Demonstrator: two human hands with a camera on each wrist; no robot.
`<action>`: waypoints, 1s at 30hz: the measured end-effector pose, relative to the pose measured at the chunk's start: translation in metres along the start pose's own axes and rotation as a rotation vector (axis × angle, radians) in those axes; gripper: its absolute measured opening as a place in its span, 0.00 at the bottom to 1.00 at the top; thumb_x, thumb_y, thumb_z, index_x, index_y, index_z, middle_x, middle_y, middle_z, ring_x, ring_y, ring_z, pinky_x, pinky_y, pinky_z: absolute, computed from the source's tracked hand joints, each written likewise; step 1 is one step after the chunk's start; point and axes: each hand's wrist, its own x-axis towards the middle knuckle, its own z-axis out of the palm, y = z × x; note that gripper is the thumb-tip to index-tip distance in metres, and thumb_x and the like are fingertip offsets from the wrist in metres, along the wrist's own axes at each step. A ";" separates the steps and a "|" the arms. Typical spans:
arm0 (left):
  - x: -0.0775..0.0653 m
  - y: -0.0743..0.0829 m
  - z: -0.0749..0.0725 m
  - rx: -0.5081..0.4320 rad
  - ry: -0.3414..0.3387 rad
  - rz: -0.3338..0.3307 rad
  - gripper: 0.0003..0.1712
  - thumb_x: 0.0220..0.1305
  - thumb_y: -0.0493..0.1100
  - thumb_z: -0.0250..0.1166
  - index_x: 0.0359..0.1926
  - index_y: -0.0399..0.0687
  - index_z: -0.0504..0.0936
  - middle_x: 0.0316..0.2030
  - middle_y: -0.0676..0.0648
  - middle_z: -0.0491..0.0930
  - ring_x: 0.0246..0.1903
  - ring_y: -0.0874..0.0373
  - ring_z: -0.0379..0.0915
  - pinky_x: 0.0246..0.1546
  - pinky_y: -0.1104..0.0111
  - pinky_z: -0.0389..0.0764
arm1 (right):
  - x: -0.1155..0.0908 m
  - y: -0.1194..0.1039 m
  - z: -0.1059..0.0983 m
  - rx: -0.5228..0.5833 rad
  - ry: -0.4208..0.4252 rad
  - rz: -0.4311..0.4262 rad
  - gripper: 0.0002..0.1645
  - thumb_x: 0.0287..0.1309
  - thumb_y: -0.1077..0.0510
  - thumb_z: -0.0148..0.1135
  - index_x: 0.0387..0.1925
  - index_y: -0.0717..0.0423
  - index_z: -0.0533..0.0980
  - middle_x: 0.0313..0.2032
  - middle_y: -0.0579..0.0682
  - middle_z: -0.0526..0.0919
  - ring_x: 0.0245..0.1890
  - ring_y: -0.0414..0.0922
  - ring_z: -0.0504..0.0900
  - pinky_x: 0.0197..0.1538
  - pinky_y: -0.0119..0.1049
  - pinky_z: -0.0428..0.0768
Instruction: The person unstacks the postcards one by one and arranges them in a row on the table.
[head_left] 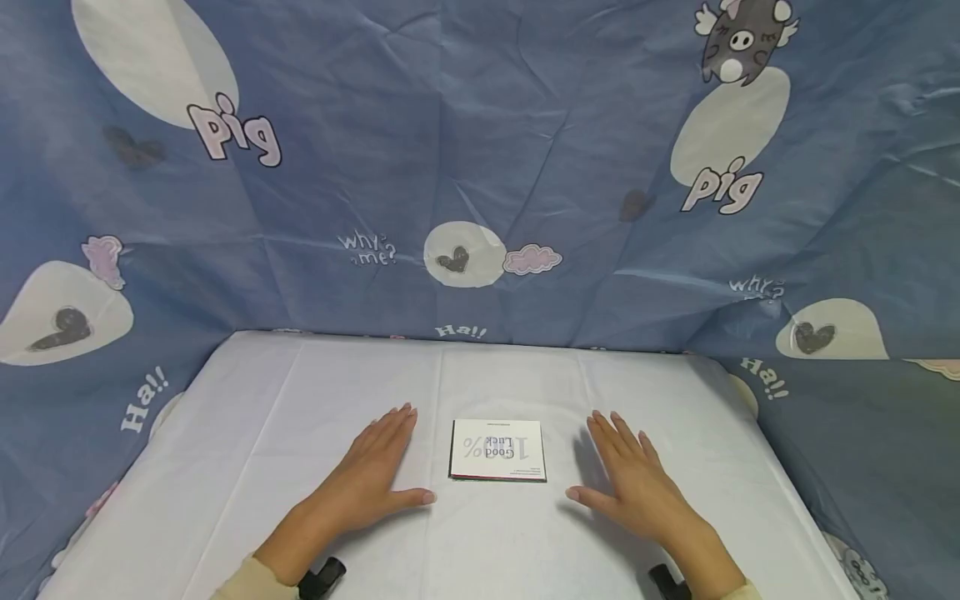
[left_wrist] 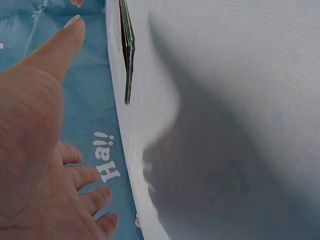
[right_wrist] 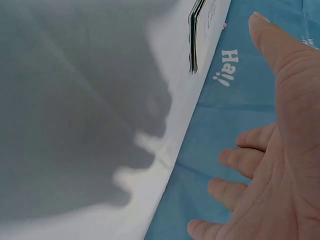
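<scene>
A small stack of printed cards (head_left: pixel 497 451) lies flat on the white table, its top card reading "Good Luck" and "100%" upside down. In the left wrist view the stack (left_wrist: pixel 127 55) shows several thin layers edge-on; the right wrist view also catches the card edges (right_wrist: pixel 196 40). To the left of the cards, my left hand (head_left: pixel 367 475) is held with straight fingers and the thumb spread toward them, touching nothing. On the other side my right hand (head_left: pixel 633 483) mirrors it, fingers extended and apart from the cards. Both hands cast shadows on the cloth.
A white cloth with fold creases covers the table (head_left: pixel 315 375). Behind it and at both sides hangs a blue curtain (head_left: pixel 480 150) printed with pigs, hearts and words. Dark wrist-worn devices (head_left: pixel 322 577) show near both sleeves.
</scene>
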 end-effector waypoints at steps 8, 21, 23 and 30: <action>0.006 0.004 0.001 0.020 -0.017 0.010 0.70 0.58 0.74 0.70 0.82 0.35 0.49 0.82 0.38 0.49 0.80 0.39 0.43 0.78 0.44 0.49 | 0.006 -0.005 -0.001 -0.024 0.006 -0.026 0.65 0.60 0.22 0.62 0.81 0.60 0.56 0.81 0.56 0.56 0.81 0.59 0.50 0.75 0.70 0.51; 0.020 0.013 0.005 0.006 -0.061 0.024 0.70 0.57 0.72 0.73 0.81 0.32 0.50 0.82 0.37 0.49 0.80 0.40 0.43 0.78 0.46 0.52 | 0.015 -0.009 0.000 0.004 0.007 -0.057 0.66 0.59 0.22 0.64 0.81 0.60 0.55 0.81 0.56 0.56 0.81 0.59 0.50 0.76 0.68 0.50; 0.022 0.015 0.006 -0.002 -0.068 0.025 0.70 0.57 0.72 0.73 0.81 0.33 0.50 0.82 0.38 0.48 0.81 0.41 0.42 0.78 0.47 0.51 | 0.017 -0.010 0.001 0.007 0.011 -0.059 0.66 0.59 0.22 0.64 0.81 0.60 0.55 0.81 0.56 0.56 0.81 0.59 0.50 0.76 0.68 0.50; 0.027 0.017 0.010 0.004 -0.078 0.041 0.71 0.57 0.73 0.72 0.82 0.33 0.49 0.82 0.37 0.48 0.81 0.41 0.43 0.78 0.48 0.51 | 0.021 -0.016 0.006 0.035 0.004 -0.055 0.68 0.57 0.22 0.65 0.82 0.59 0.55 0.81 0.55 0.55 0.81 0.58 0.49 0.77 0.67 0.49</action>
